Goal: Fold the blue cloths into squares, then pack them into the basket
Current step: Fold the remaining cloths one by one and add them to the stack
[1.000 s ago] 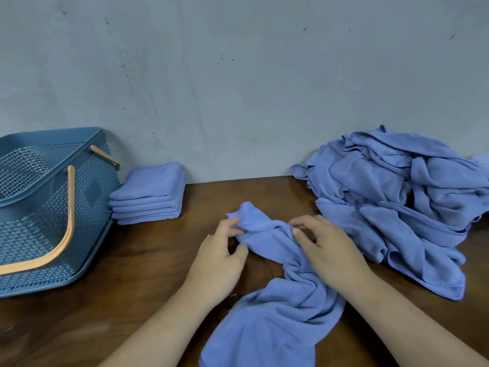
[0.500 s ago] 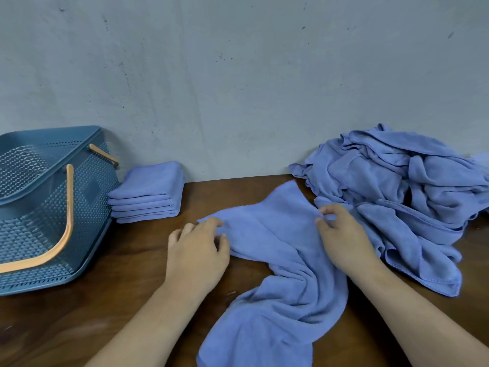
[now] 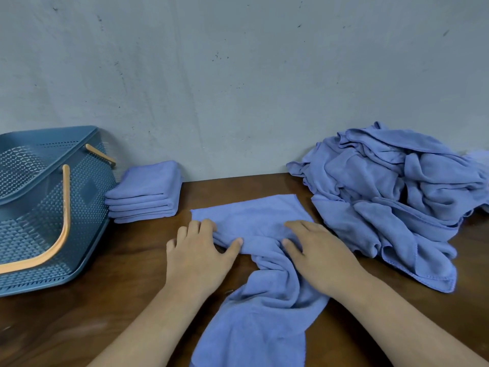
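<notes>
A: Entry: cloth under work?

B: One blue cloth (image 3: 254, 223) lies on the table (image 3: 105, 300), well to the right of the basket (image 3: 87, 207). Long axis runs from the wall side towards the person. The far end is spread flat, its straight edge roughly parallel to the wall. The middle is bunched narrow and the near end runs out of view at the bottom.

A: Hands?

B: Left hand (image 3: 201, 258) rests on the cloth's edge on the basket side, fingers together and lightly bent, thumb stretched out across the fabric. Right hand (image 3: 317, 252) lies on the side away from the basket, fingers straight and slightly apart, pressing down. Neither pinches.

A: Counts?

B: One basket, blue, perforated, tilted, with two orange handles. One stack of folded cloths (image 3: 148, 192) just beside its right wall; I cannot count the cloths in the layers. One pile of unfolded cloths (image 3: 391, 197) farthest right of the basket, number unreadable.
</notes>
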Action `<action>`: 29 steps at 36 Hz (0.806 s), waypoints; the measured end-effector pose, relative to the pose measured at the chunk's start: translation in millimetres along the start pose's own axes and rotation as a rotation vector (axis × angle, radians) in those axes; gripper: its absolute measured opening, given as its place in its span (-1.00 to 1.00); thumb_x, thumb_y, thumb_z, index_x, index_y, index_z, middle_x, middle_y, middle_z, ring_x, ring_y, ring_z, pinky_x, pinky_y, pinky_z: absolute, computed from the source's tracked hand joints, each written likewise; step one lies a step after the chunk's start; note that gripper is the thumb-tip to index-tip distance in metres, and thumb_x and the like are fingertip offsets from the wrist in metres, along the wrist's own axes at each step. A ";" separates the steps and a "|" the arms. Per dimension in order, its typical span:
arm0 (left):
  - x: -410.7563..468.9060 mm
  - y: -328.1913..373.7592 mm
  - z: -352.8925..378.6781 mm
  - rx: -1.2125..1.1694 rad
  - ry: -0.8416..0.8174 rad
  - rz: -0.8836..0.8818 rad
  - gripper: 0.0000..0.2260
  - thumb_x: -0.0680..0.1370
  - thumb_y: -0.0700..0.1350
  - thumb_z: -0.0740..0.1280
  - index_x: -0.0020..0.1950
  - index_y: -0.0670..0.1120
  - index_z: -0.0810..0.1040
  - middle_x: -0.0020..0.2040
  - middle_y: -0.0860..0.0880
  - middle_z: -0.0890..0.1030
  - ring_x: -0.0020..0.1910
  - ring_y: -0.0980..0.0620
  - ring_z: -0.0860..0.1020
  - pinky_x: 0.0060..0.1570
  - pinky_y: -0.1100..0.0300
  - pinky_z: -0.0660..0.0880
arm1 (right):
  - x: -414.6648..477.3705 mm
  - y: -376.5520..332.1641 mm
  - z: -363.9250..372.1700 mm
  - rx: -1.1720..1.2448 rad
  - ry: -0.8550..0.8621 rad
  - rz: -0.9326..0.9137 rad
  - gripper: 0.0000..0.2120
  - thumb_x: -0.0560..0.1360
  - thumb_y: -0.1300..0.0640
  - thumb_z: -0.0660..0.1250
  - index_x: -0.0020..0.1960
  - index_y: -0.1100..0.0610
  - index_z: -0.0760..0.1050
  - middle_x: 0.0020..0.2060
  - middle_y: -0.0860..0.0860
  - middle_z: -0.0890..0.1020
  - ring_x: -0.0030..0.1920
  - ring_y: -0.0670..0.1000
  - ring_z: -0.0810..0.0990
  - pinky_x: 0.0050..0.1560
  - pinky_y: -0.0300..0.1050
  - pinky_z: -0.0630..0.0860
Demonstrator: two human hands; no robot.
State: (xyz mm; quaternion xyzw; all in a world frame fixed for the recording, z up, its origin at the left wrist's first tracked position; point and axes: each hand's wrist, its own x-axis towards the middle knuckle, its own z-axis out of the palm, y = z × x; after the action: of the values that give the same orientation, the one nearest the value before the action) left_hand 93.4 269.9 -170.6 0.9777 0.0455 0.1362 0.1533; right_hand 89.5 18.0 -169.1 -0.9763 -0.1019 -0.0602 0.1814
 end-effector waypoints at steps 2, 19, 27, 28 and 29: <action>2.9 -2.2 0.5 -0.015 -0.026 -0.001 -0.51 0.55 0.47 0.18 0.35 0.22 0.42 0.29 0.20 0.47 0.30 0.06 0.41 0.35 0.02 0.34 | 3.3 3.3 2.4 -0.041 -0.060 -0.033 -0.46 0.73 -0.19 0.08 0.66 -0.04 0.22 0.65 -0.05 0.24 0.64 -0.03 0.18 0.58 -0.16 0.12; 16.5 -3.5 -6.7 -0.099 -0.036 -0.164 -0.72 0.58 0.34 0.31 0.01 0.16 0.55 0.06 0.12 0.45 0.18 -0.01 0.40 0.19 0.01 0.30 | -4.2 -11.2 10.4 -0.103 -0.183 -0.164 -0.31 0.64 -0.41 -0.16 0.70 -0.17 0.03 0.72 -0.04 -0.03 0.70 -0.03 -0.13 0.67 -0.07 -0.14; 25.3 -3.1 -14.2 -0.858 0.015 -0.306 -0.80 0.65 -0.13 0.26 -0.13 -0.09 0.31 -0.36 0.02 0.36 -0.39 0.02 0.30 -0.34 0.13 0.27 | -7.4 -19.0 5.6 -0.110 -0.230 -0.161 -0.23 0.54 -0.46 -0.26 0.70 -0.24 -0.11 0.71 -0.07 -0.15 0.69 -0.07 -0.24 0.64 -0.11 -0.26; 27.6 -2.5 -13.9 -0.969 -0.010 -0.367 -0.79 0.64 -0.16 0.26 -0.14 -0.06 0.27 -0.37 0.02 0.30 -0.37 0.03 0.24 -0.33 0.11 0.27 | -7.9 -19.8 4.1 -0.111 -0.237 -0.157 -0.24 0.54 -0.46 -0.25 0.70 -0.25 -0.13 0.71 -0.07 -0.17 0.68 -0.07 -0.26 0.63 -0.11 -0.26; 30.2 -3.4 -12.9 -1.047 -0.043 -0.415 -0.77 0.64 -0.18 0.26 -0.16 -0.04 0.25 -0.39 0.03 0.26 -0.36 0.03 0.22 -0.32 0.07 0.28 | -8.3 -20.4 2.8 -0.109 -0.243 -0.154 -0.24 0.54 -0.46 -0.25 0.70 -0.26 -0.14 0.71 -0.08 -0.18 0.68 -0.08 -0.27 0.63 -0.11 -0.27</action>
State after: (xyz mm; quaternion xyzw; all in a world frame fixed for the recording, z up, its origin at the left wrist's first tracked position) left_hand 118.6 280.8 -152.3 0.7442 0.1603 0.0875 0.6425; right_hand 77.2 36.3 -166.0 -0.9741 -0.1940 0.0393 0.1092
